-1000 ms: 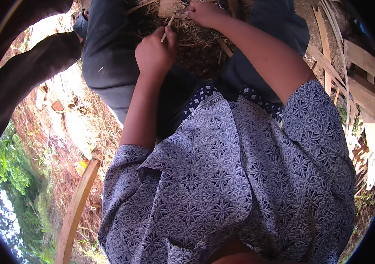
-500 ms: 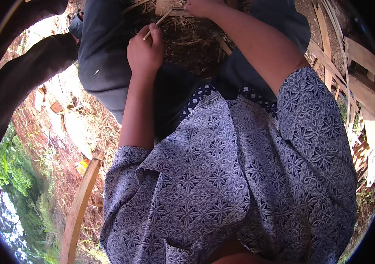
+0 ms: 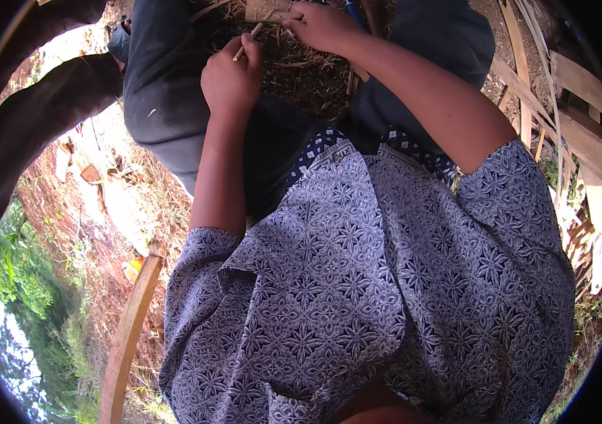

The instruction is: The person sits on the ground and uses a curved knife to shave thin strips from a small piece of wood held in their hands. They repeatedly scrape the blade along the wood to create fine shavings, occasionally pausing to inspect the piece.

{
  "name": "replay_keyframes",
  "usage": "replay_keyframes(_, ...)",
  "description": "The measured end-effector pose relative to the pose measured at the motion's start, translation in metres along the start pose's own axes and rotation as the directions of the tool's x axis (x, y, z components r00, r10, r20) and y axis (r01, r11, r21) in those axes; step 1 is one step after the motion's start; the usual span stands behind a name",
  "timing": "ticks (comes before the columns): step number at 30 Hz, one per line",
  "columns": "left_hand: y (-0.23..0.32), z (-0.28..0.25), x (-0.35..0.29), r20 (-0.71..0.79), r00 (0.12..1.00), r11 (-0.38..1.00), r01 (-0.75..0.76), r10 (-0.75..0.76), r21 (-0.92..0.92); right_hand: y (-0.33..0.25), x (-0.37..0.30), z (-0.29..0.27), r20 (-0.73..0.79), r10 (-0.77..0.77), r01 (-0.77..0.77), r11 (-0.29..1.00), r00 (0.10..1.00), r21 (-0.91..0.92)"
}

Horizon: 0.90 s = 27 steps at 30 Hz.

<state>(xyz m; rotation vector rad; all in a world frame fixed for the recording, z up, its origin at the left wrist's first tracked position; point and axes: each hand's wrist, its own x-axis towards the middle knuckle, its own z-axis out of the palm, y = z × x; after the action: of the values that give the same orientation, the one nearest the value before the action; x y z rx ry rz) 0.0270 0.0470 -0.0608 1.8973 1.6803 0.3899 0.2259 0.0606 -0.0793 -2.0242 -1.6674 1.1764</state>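
My left hand [image 3: 232, 78] is closed in a pinch around a thin, pale wooden stick [image 3: 247, 42], which slants up and away to the right. To its right and slightly farther off, my right hand [image 3: 323, 28] has its fingers curled together. From those fingers a thin dark strip reaches left toward the far end of the stick; whether it is a blade I cannot tell. Just beyond both hands lies a flat piece of light wood [image 3: 267, 8], cut off by the upper edge of the picture.
Wood shavings [image 3: 308, 60] litter the dark ground between my knees. Boards and split strips [image 3: 523, 78] are heaped at the right. A long curved wooden piece [image 3: 128, 339] stands at lower left. Another person's dark-clothed limbs [image 3: 53, 106] are at far left. Something blue [image 3: 354, 11] lies beyond my right hand.
My right hand has drawn back toward me, and its elbow has swung outward and nearer. The left hand keeps the stick at almost the same place.
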Motion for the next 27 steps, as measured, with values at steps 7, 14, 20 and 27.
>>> replay_keyframes(7,0.007,0.004,-0.003,-0.051,0.994,0.994,-0.094,0.097,0.058,0.043,0.036,0.023,-0.119,0.102,-0.119,0.983,0.988,-0.142)
replay_keyframes(14,-0.001,-0.001,-0.001,-0.072,0.997,0.996,0.037,-0.032,0.076,0.015,0.022,-0.002,0.044,0.231,-0.218,0.955,0.972,-0.201)
replay_keyframes(20,-0.006,0.003,0.003,-0.167,0.983,0.976,-0.044,0.081,0.212,-0.009,-0.009,-0.005,0.057,0.112,-0.109,0.993,0.992,-0.048)
replay_keyframes(27,-0.01,0.004,0.004,-0.15,0.979,0.928,-0.072,0.135,0.367,0.004,-0.007,0.004,-0.003,-0.094,0.094,0.995,0.996,0.038)
